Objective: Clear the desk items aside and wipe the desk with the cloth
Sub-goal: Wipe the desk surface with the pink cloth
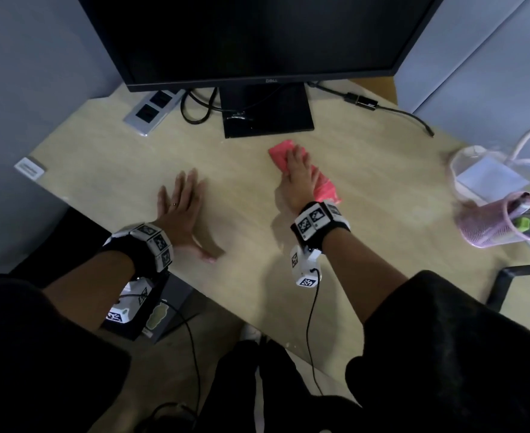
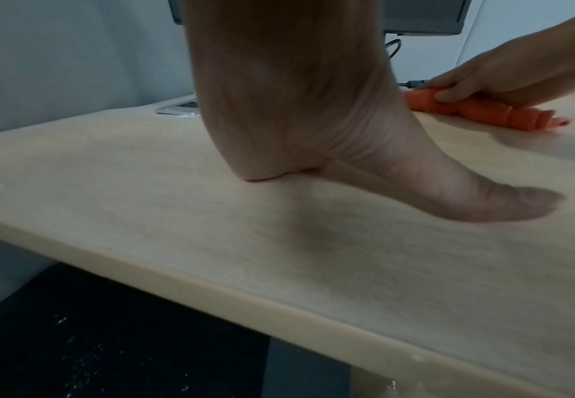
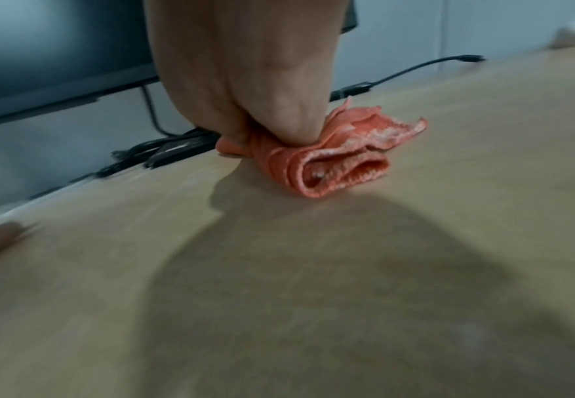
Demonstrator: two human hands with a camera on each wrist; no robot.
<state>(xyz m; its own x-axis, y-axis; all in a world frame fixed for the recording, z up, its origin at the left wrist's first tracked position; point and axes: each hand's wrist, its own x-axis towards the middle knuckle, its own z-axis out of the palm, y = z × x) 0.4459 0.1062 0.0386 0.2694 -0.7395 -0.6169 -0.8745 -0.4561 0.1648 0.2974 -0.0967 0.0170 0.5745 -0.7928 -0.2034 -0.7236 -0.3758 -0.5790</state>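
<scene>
A rolled pink-red cloth point(image 1: 327, 190) lies on the light wooden desk point(image 1: 251, 267) in front of the monitor stand. My right hand point(image 1: 298, 173) lies on top of it, fingers pointing toward the monitor. In the left wrist view the thumb of my right hand point(image 2: 500, 75) curls against the side of the cloth point(image 2: 483, 114). In the right wrist view the heel of my right hand point(image 3: 245, 80) presses down on the cloth point(image 3: 340, 167). My left hand point(image 1: 182, 204) rests flat on bare desk to the left, fingers straight, holding nothing, and the left wrist view shows my left hand point(image 2: 313, 121) with its thumb spread.
A black monitor point(image 1: 257, 35) on its stand point(image 1: 268, 110) fills the back. A power strip point(image 1: 151, 110) and cables lie back left, an adapter cable point(image 1: 363, 103) back right. A pink mesh pen holder point(image 1: 491, 226) and a clear bag point(image 1: 488, 176) stand at the right edge. A chair armrest point(image 1: 522, 276) is lower right.
</scene>
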